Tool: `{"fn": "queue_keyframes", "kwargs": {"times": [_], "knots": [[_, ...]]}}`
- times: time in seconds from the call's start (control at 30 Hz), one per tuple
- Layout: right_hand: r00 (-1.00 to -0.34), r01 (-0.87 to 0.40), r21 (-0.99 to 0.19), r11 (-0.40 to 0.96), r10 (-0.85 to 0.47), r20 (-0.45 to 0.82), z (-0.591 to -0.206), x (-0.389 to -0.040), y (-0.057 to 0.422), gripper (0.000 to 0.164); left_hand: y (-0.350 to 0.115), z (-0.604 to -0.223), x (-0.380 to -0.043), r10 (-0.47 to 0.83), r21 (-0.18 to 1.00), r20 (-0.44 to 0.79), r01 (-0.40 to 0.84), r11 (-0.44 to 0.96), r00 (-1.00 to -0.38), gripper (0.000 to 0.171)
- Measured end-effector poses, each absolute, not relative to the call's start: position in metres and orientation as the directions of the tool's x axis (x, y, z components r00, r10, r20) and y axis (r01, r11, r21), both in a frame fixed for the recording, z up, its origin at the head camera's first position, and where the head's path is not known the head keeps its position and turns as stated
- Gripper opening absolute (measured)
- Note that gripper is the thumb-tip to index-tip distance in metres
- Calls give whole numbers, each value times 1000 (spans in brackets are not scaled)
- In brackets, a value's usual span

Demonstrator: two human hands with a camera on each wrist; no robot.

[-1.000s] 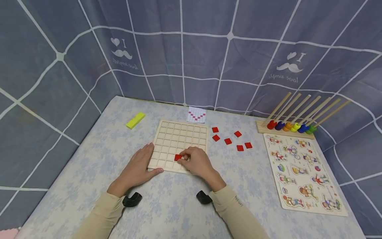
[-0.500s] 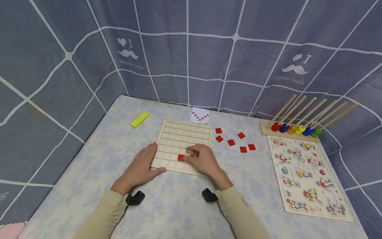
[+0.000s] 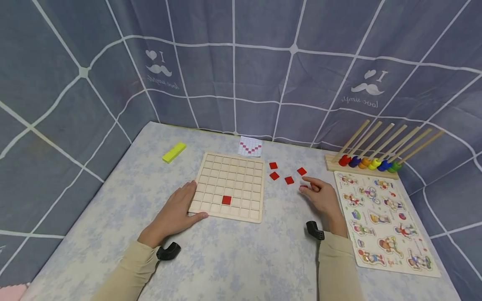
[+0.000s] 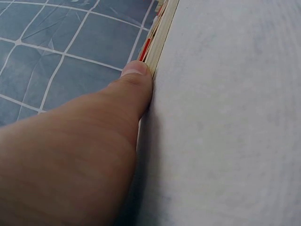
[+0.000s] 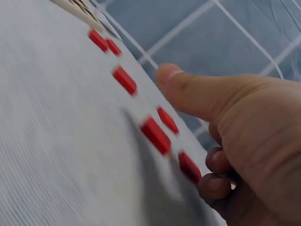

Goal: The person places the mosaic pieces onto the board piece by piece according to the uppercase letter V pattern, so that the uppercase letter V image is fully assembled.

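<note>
A light wooden grid board (image 3: 214,179) lies at the middle of the table, one red square tile (image 3: 226,200) set in a cell near its front. My left hand (image 3: 173,213) rests flat along the board's left edge. Its thumb (image 4: 136,70) touches the front edge in the left wrist view. To the right of the board, my right hand (image 3: 325,202) is over the loose red tiles (image 3: 289,180), thumb extended and fingers partly bent, with nothing held. In the right wrist view a red tile (image 5: 155,135) lies below the thumb, and another tile (image 5: 189,167) appears beside the fingertips.
A pattern card (image 3: 250,146) lies behind the board. A yellow block (image 3: 174,152) is at the back left. On the right stand a peg rack (image 3: 361,167) with coloured rings and a picture puzzle board (image 3: 376,230). A grid-printed curtain (image 3: 260,75) hangs behind the table.
My right hand has let go of the red tile in the grid and moved right to the loose tiles. The left hand stays at the board's edge.
</note>
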State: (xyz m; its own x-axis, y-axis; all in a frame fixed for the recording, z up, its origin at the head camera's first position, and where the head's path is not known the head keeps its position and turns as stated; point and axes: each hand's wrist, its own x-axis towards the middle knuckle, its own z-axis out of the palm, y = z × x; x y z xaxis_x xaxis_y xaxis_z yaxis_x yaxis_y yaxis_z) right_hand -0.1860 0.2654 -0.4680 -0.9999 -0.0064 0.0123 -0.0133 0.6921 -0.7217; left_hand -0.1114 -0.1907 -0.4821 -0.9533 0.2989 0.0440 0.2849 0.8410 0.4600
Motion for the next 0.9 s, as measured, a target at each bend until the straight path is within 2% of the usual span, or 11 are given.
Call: {"fn": "queue_keyframes", "kwargs": {"times": [0.23, 0.43, 0.73, 0.9], "knots": [[-995, 80, -692, 717, 17, -97, -469, -183, 286, 53, -191, -483, -111, 302, 458, 54, 292, 839, -952, 105], [-991, 104, -644, 758, 23, -133, -473, -184, 288, 55, -192, -487, -111, 301, 451, 58, 294, 843, -952, 105], [-1000, 23, -586, 810, 24, -5, -483, -185, 283, 39, -191, -485, -111, 305, 455, 61, 299, 839, -950, 105], [-998, 25, -561, 827, 58, 40, -485, -186, 280, 39, -192, -487, -113, 304, 463, 55, 294, 837, -951, 106]]}}
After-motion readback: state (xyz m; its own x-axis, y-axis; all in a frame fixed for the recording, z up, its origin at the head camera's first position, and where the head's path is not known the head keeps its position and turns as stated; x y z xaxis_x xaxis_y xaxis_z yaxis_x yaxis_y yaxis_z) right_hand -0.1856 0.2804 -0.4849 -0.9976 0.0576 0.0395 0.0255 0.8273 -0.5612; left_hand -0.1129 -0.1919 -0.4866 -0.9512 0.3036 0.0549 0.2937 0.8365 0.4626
